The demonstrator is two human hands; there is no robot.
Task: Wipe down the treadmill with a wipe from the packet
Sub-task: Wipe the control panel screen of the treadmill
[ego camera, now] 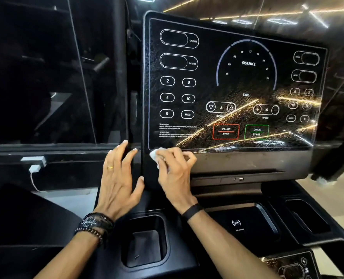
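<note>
Item: wipe (154, 156), white, bunched into a small wad, held by the right hand (175, 172) with fingers (187, 158) curled round it, pressed at the lower left corner of the treadmill console panel (237, 87). Handling, as judged: light, soft, limp, probably damp; best kept bunched under the fingertips so it does not slip on the glossy panel. Left hand (118, 174): fingers spread and straight, gripping nothing, resting on the console's left edge. Panel: hard, smooth, streaked; the printed keys suggest keeping the pressure light.
</note>
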